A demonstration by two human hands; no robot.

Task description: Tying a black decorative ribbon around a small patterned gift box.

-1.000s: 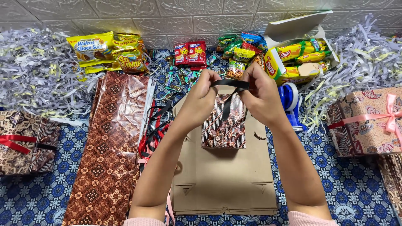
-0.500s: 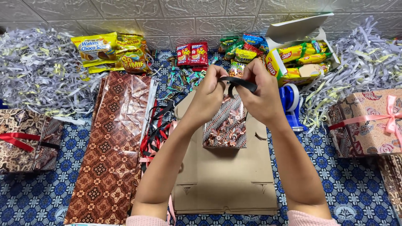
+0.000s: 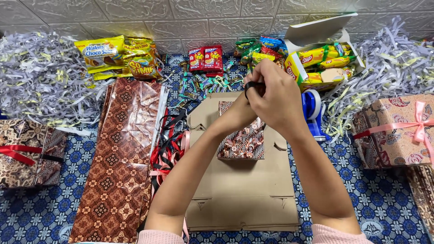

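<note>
The right hand [image 3: 275, 101] lies over the left hand [image 3: 246, 106] just above picture centre, at about 12 o'clock; both are closed, pinching a loop of black ribbon [image 3: 251, 85] between the fingertips. Directly beneath them, toward 6 o'clock, sits a small gift box [image 3: 242, 140] wrapped in glossy brown batik-patterned paper; its long axis runs from 12 to 6 o'clock, with the far end hidden under the hands. The box rests on a flat cut-out sheet of plain brown cardboard [image 3: 244, 194], which lies on a blue patterned cloth [image 3: 361, 199].

At 9 o'clock lie tangled red, pink and black ribbons [image 3: 167, 144], then a long sheet of shiny brown wrapping paper [image 3: 120, 158]. At 3 o'clock stands a blue tape dispenser [image 3: 313, 110], with a wrapped box tied in pink ribbon [image 3: 398, 131] beyond. Snack packets [image 3: 205, 58] line the far edge near a grey brick-textured wall [image 3: 203, 18], flanked by heaps of shredded grey paper [image 3: 40, 77].
</note>
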